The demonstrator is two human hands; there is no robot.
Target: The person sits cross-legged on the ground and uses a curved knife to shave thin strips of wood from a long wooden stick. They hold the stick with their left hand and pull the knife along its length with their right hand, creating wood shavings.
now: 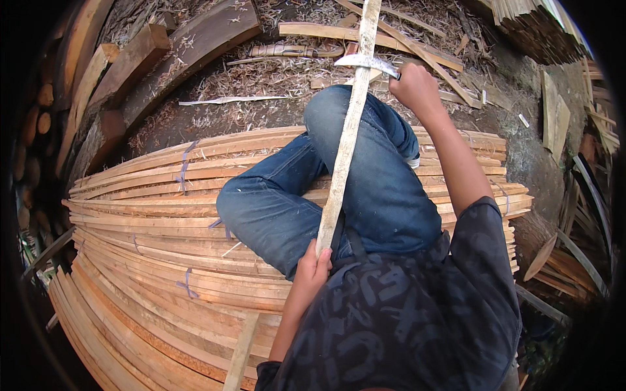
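Note:
Near my lap, my left hand is closed around the near end of a long, pale wooden strip. The strip slants up across my raised knee and runs out past the top of the view. Higher up at the right, my right hand is closed on the dark handle of a curved knife. Its light metal blade points left and lies across the strip's far part, beyond my knee. Most of the handle is hidden in my fist.
I sit on stacked wooden slats, some tied with purplish bands. Shavings and loose sticks litter the ground ahead. Thick timbers lie at the far left. A bundle of thin strips stands at the far right.

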